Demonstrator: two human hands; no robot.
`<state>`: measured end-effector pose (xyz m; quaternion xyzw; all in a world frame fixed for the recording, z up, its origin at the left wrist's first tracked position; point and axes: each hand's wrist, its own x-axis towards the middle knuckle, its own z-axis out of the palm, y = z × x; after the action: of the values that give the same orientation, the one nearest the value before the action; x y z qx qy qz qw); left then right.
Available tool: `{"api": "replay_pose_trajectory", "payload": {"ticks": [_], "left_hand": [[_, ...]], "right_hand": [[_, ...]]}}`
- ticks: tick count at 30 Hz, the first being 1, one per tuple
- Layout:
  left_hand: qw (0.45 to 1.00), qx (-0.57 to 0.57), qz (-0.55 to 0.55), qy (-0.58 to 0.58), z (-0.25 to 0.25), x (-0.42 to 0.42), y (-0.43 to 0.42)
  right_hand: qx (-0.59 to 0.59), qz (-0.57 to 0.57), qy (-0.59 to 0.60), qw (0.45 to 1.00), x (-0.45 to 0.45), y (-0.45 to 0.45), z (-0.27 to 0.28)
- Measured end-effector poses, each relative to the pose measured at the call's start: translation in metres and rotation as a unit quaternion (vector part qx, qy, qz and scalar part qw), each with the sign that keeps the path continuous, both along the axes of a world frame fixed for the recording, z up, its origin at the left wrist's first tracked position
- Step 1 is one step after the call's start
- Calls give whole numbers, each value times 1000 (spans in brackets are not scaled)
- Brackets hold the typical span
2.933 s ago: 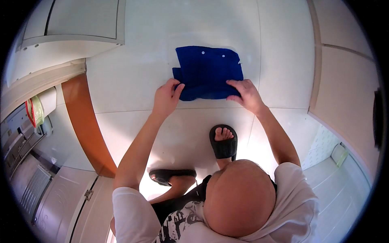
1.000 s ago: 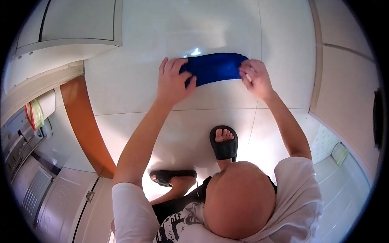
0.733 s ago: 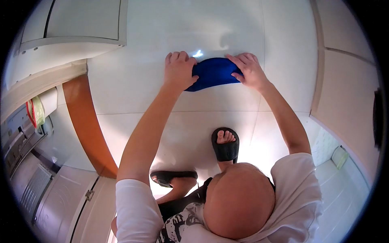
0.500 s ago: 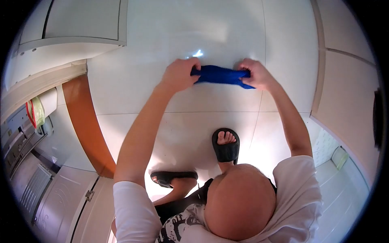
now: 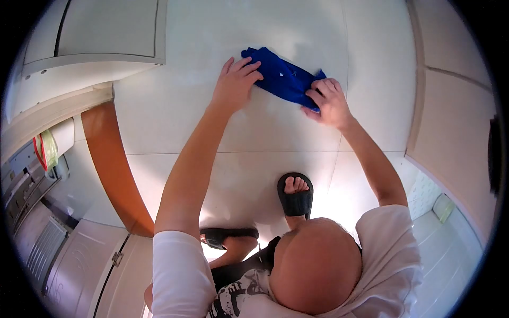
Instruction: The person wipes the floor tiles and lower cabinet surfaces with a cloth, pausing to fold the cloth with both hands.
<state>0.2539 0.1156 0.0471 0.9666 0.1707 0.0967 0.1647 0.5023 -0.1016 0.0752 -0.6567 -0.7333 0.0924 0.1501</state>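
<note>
A folded piece of blue cloth (image 5: pixel 283 79) lies slantwise across the pale tiles, its left end farther from me. A tiny white mark shows on its upper face. My left hand (image 5: pixel 236 85) is beside the cloth's left end, fingers spread, the tips touching its edge. At the other end, my right hand (image 5: pixel 330 103) has its fingers curled over the cloth's corner, with the thumb at the near edge.
Pale floor tiles (image 5: pixel 254 175) spread beneath my hands. A light cabinet (image 5: pixel 106 32) stands at upper left, and a beige panel (image 5: pixel 456 106) borders the right. An orange-brown threshold strip (image 5: pixel 114 164) runs at left. My feet in black sandals (image 5: pixel 297 201) are below.
The blue cloth was stretched level between both closed hands. Now it lies tilted, its left end higher in view, and my left hand's fingers have opened.
</note>
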Motion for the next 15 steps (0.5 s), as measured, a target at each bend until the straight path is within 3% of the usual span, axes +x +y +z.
{"api": "replay_pose_trajectory", "payload": {"ticks": [3, 7, 10, 13, 15], "left_hand": [[993, -65, 91, -40, 14, -35, 6], [972, -38, 229, -30, 9, -93, 29], [958, 2, 285, 35, 3, -117, 35], [949, 37, 306, 70, -11, -135, 38], [939, 42, 332, 79, -17, -151, 38]], "right_hand": [[64, -4, 17, 998, -11, 11, 24], [-22, 86, 23, 996, -14, 72, 31], [-43, 138, 5, 990, -44, 111, -11], [-60, 99, -8, 993, -49, 107, -30], [-63, -13, -13, 998, -26, 80, -33]]}}
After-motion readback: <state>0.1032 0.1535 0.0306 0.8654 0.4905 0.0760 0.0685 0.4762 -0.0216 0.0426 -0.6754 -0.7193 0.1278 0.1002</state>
